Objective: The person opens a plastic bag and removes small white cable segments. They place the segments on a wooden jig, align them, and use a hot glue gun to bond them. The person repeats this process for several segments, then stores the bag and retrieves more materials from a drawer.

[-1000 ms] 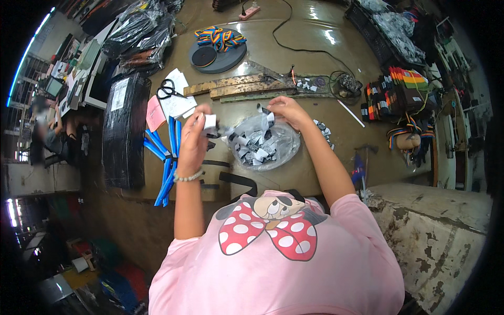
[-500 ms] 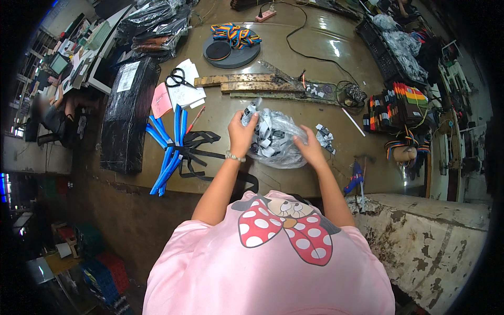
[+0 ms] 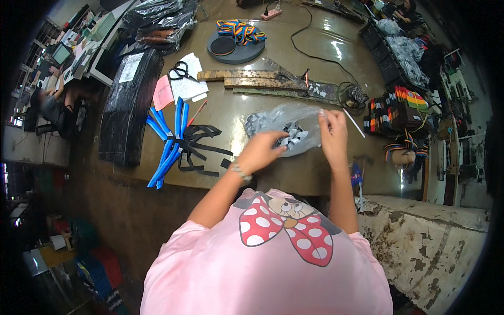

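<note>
Wears pink tee (image 3: pixel 268 281) w/ red bow print (image 3: pixel 258 226), bracelet (image 3: pixel 240 170).

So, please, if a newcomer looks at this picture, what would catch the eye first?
Probably the clear plastic bag of small grey-and-white pieces, central on the table, with the left hand at the pieces and the right hand pinching the bag's edge. Next, perhaps, the bright blue tubes to its left, and the multicoloured striped straps on the round grey disc farther back.
</note>
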Demonstrator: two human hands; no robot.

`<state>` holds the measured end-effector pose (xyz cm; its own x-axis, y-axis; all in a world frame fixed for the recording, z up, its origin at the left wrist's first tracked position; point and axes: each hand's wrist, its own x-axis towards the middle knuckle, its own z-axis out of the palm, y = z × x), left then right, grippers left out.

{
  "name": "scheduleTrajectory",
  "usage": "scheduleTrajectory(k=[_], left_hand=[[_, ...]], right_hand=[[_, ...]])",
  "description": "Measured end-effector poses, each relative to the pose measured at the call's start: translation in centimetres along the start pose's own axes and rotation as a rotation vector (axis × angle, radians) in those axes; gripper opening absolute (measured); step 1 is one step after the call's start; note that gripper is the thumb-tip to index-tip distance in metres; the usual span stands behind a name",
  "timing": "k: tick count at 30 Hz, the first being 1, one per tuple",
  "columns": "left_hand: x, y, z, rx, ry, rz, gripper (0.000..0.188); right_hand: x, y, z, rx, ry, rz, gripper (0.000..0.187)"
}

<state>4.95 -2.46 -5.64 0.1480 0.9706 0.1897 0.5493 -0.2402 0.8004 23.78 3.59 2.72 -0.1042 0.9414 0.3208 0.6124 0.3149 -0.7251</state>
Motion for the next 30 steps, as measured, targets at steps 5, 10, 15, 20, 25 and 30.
scheduleTrajectory(k=[5, 10, 15, 20, 25, 30], left_hand=[[-2.6, -3.2, -1.6, -0.25, 0.208, -0.556, 0.038], [-1.3, -2.1, -0.8, -0.593, 0.162, -0.485, 0.031], [-2.5, 0.3, -7.3, -0.781, 0.49, -0.252, 0.033], [-8.1, -3.4, -7.5, -0.417, 0.295, -0.447, 0.023], [-16.2, -5.5, 1.3, -0.272, -0.56, -0.32, 0.03], [-21.6, -5.7, 5.7, 0.618, -0.768, -0.802, 0.046]], right_hand=[[-0.1, -0.4, -0.2, 0.49, -0.26, 0.459, 0.031], [-1.7, -0.5, 0.5, 0.93, -0.191, 0.416, 0.034], [-7.2, 4.9, 1.2, 0.603, -0.123, 0.429, 0.023], [-15.3, 9.9, 2.7, 0.162, -1.029, 0.515, 0.039], [-19.0, 12.2, 6.0, 0.022, -1.394, 0.364, 0.044], [-27.6, 18.4, 13.4, 0.052, -1.472, 0.185, 0.046]])
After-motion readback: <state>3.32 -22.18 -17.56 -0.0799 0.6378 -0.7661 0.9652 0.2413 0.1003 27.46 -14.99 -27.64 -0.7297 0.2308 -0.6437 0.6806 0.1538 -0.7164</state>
